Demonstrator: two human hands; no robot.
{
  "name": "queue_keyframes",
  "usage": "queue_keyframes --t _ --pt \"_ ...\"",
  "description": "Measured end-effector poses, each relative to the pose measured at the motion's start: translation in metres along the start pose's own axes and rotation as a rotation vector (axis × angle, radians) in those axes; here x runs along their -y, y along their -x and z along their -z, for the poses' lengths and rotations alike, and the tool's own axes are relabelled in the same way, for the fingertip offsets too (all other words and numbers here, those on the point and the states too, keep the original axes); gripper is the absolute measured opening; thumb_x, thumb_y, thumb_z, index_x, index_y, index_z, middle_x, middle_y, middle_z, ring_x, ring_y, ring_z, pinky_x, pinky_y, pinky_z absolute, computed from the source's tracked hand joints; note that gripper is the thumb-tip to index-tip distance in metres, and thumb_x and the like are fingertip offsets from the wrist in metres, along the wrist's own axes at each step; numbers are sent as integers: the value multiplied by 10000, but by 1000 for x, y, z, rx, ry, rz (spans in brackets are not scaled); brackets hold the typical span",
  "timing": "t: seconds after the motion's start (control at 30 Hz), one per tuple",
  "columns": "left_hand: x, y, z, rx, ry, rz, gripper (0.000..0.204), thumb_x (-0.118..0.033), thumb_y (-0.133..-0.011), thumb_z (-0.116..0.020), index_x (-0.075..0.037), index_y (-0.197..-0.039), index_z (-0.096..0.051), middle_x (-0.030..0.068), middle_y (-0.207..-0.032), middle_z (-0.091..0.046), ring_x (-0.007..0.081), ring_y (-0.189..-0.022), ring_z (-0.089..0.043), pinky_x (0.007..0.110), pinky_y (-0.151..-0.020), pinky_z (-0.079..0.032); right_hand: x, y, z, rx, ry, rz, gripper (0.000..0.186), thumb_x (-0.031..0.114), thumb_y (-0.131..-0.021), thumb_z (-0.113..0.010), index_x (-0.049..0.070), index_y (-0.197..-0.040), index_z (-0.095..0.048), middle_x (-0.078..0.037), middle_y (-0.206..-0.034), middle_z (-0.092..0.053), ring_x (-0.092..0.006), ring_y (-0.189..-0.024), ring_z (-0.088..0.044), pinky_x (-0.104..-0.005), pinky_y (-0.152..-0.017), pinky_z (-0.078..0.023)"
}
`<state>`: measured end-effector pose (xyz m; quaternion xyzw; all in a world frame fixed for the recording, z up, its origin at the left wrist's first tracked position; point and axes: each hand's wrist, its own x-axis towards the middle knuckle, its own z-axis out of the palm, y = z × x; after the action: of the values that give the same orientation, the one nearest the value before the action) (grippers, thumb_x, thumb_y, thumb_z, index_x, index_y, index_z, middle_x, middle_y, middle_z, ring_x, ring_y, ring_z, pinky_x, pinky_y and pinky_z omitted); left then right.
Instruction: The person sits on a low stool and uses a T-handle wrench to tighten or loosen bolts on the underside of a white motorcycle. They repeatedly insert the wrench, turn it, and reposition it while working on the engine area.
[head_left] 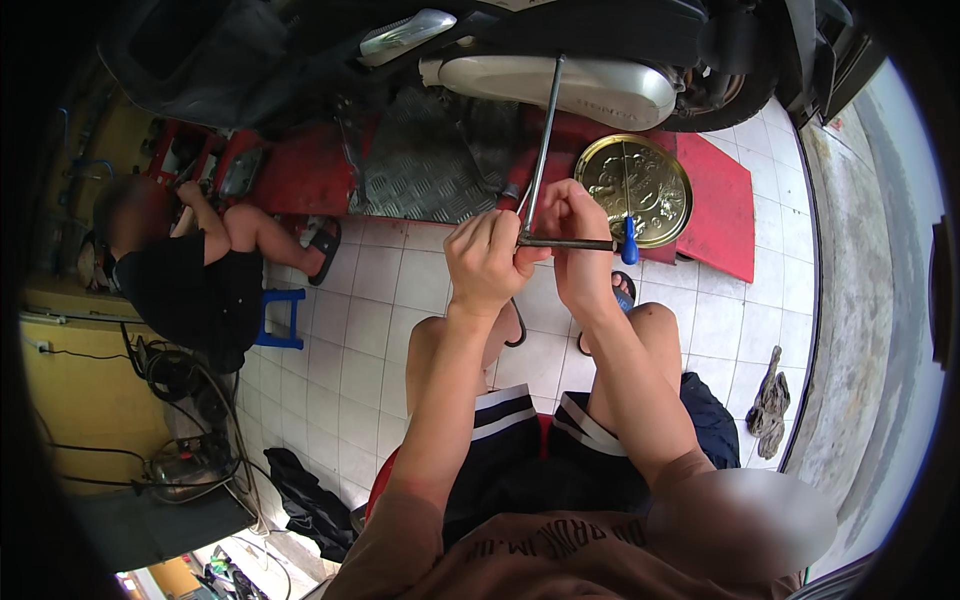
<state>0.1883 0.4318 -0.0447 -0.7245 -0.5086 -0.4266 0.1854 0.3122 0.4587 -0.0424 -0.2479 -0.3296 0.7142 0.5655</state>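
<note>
A long-shafted T-handle wrench (546, 150) reaches up to the silver side cover (560, 88) of a motor scooter. My left hand (483, 262) is closed round the wrench where its shaft meets the dark crossbar. The crossbar's right end passes over my right hand (577, 235), whose fingers are curled beside the shaft. Whether those fingers hold anything is hidden. Just right of my hands, a round gold tray (655, 185) with raised patterns lies on the red platform. A blue-handled screwdriver (629, 240) rests across it, its handle past the near rim.
A red lift platform (722, 210) with a metal tread plate (425, 165) lies beneath the scooter. At left a co-worker (185, 250) sits near a blue stool (281, 318). A grey rag (768, 410) lies on the tiles at right. Cables and hoses (215, 400) hang at lower left.
</note>
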Motion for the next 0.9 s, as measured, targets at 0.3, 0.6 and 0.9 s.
queue_keyframes --t 0.3,0.6,0.9 --pt "-8 -2 3 23 30 56 483 -501 -913 -546 -80 -695 -457 62 -581 -477 266 -520 -543 373 -483 -447 15 30 -13 331 -110 332 285 290 -863 -540 46 -761 -435 -144 -871 -551 -205 -798 -477 -322 -788 -384" --pt "-12 6 -1 66 79 79 435 -458 -885 -586 -79 -706 -466 57 -600 -495 246 -531 -555 354 -485 -449 21 23 -17 249 -351 257 562 389 -1060 -258 112 -571 -253 -2 -521 -260 -151 -515 -221 -323 -513 -247" --pt "-21 1 -5 63 107 102 209 -93 -634 -660 -86 -668 -454 40 -555 -481 241 -480 -527 346 -448 -431 36 21 -20 94 -217 225 588 394 -1058 -243 123 -538 -192 7 -453 -184 -140 -439 -134 -325 -443 -171"
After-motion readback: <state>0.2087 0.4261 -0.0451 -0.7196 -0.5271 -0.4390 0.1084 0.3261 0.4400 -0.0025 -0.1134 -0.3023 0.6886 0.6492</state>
